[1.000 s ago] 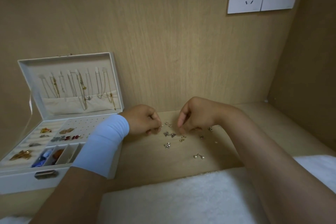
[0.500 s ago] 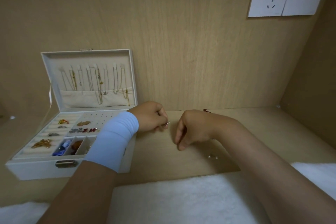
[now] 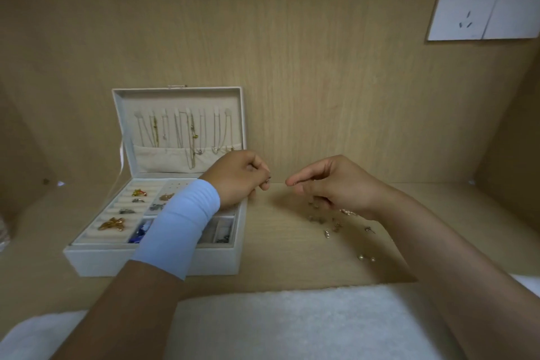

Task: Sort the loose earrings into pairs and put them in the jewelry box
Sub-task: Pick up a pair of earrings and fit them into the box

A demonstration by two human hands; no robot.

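The wooden desktop (image 3: 277, 257) carries a white fleecy cloth (image 3: 292, 324) at its near edge and the open white jewelry box (image 3: 152, 263) at left, lid upright. The left hand (image 3: 238, 178), over the box's right rim, pinches a small earring (image 3: 267, 180). The right hand (image 3: 333, 184) has its fingers curled, forefinger meeting thumb; I cannot tell if it holds anything. Loose earrings (image 3: 330, 228) lie scattered under it.

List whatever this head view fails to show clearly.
Head view:
1. The earring pinched by the left hand: too small to tell its design.
2. The right hand: its pinched fingertips hide whether it holds anything.
3. The jewelry box: middle compartments covered by the blue sleeve.
4. The loose earrings: tiny, blurred; some under the right hand, so pairs cannot be matched.
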